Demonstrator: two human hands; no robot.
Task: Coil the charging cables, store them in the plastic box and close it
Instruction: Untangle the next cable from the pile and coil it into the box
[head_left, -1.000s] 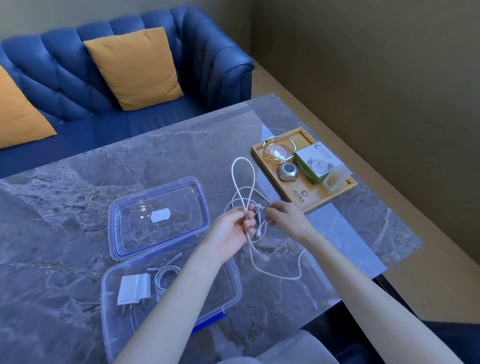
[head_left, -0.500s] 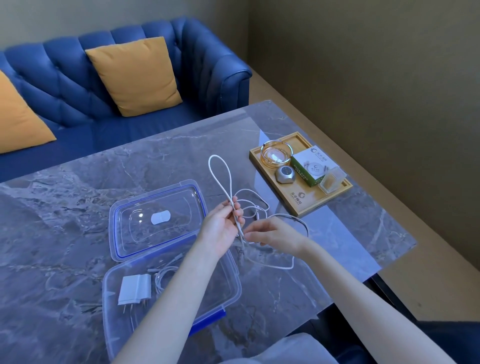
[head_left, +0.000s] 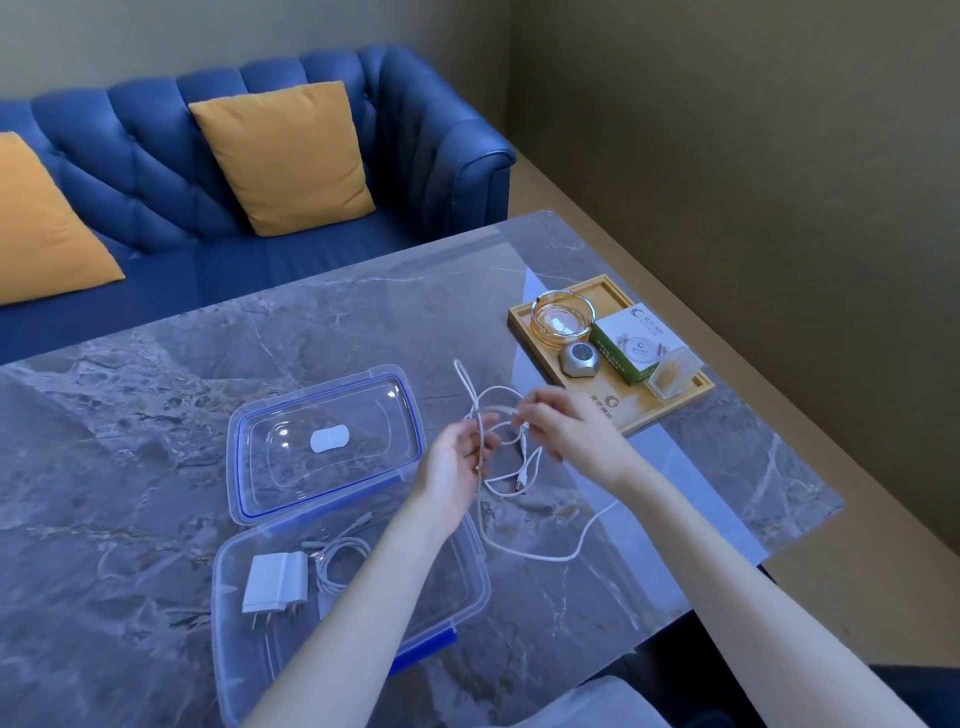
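Plastic box (head_left: 470, 587) sitting open on marble table (head_left: 156, 415), white charger plug (head_left: 275, 582) and one coiled cable (head_left: 335, 564) lying inside. Lid (head_left: 324, 441) lying flat just beyond box. Right of box, left hand (head_left: 457, 460) grasping loops of white cable (head_left: 519, 553); right hand (head_left: 569, 428) pinching same cable, loose end trailing on table. Wooden tray (head_left: 644, 410) sitting farther right.

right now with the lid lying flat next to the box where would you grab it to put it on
Probably by its long edges, coming from above. The lid lies flat on the table, apart from the plastic box, so only its blue-lined rim offers a hold; the clear centre is smooth. Both hands are busy: left hand and right hand hold the white cable.
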